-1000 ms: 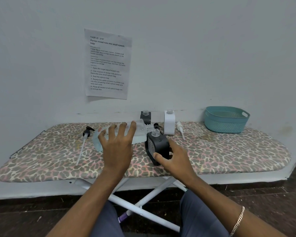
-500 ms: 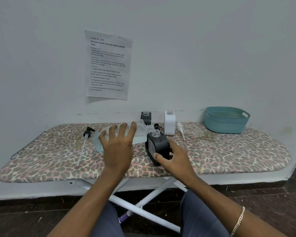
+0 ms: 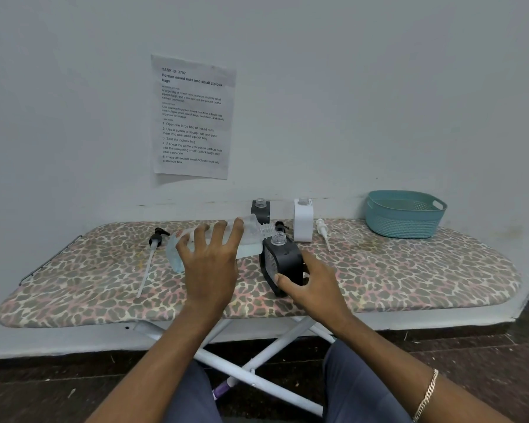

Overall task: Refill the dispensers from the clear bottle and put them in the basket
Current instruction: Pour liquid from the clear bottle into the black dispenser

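Observation:
My left hand (image 3: 209, 261) grips the clear bottle (image 3: 251, 236), tipped on its side with its threaded mouth at the open neck of a black dispenser (image 3: 283, 262). My right hand (image 3: 315, 282) holds that dispenser's lower right side on the leopard-print ironing board (image 3: 409, 270). A second black dispenser (image 3: 260, 210) and a white dispenser (image 3: 303, 221) stand capless by the wall. The teal basket (image 3: 405, 215) sits at the back right.
A black pump head with a long tube (image 3: 151, 257) lies on the left of the board, a white pump (image 3: 323, 232) right of the white dispenser, another black pump (image 3: 280, 225) behind the held dispenser. A paper sheet (image 3: 193, 117) hangs on the wall.
The clear bottle has stayed tipped over the black dispenser's neck and both hands keep their hold; only the view has shifted slightly.

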Demonstrator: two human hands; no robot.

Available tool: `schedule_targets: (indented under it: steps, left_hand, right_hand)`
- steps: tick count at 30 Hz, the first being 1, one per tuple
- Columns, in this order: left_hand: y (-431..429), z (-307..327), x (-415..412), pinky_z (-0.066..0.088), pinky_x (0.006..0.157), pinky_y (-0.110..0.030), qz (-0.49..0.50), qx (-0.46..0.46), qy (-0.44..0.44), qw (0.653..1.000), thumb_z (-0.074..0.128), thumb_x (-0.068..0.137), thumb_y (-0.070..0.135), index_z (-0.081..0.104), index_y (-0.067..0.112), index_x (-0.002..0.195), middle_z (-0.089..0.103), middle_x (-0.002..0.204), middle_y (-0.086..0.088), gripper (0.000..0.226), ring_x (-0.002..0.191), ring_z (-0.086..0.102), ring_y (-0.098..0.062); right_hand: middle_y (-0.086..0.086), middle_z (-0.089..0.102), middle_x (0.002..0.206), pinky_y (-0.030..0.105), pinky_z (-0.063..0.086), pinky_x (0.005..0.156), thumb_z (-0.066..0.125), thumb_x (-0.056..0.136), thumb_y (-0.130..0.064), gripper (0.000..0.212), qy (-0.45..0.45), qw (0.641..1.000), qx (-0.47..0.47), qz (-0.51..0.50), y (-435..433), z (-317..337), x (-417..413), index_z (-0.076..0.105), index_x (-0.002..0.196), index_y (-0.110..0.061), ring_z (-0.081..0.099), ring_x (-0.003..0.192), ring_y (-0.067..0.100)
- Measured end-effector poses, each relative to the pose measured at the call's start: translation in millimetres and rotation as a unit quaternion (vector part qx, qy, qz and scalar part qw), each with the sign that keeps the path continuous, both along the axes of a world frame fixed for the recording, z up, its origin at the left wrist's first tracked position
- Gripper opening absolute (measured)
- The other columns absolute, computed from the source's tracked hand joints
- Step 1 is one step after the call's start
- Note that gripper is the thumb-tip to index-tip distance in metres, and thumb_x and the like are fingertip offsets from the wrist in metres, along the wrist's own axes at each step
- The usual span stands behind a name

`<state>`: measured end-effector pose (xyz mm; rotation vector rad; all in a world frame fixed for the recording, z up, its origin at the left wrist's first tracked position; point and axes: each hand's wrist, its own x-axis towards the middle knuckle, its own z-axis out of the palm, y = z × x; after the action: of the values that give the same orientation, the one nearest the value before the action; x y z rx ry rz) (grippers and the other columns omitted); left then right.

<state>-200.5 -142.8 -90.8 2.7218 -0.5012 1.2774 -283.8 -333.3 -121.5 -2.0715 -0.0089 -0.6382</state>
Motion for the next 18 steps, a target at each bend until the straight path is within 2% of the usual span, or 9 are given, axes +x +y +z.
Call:
schedule_targets:
  steps: [14, 18]
  left_hand:
    - [-0.2, -0.4, 0.0, 0.039, 0.096, -0.059, -0.003, -0.001, 0.002, 1.0, 0.081, 0.072, 0.002, 0.057, 0.024, 0.143, 0.065, 0.134, -0.005, 0.079, 0.122, 0.056, -0.038]
    - [0.3, -0.2, 0.4, 0.039, 0.096, -0.059, -0.004, 0.0, 0.004, 1.0, 0.082, 0.072, 0.003, 0.056, 0.024, 0.144, 0.064, 0.134, -0.005, 0.08, 0.122, 0.055, -0.038]
  right_hand:
    - [-0.017, 0.071, 0.101, 0.025, 0.057, 0.079, 0.078, 0.087, -0.033, 0.031, 0.006, 1.0, -0.006, -0.008, -0.8, -0.2, 1.1, 0.06, 0.111, -0.04, 0.066, 0.093, -0.001]
    - [-0.017, 0.071, 0.102, 0.022, 0.056, 0.078, 0.078, 0.087, -0.032, 0.032, 0.006, 1.0, -0.004, -0.007, -0.5, -0.1, 1.9, 0.062, 0.114, -0.036, 0.065, 0.093, -0.001]
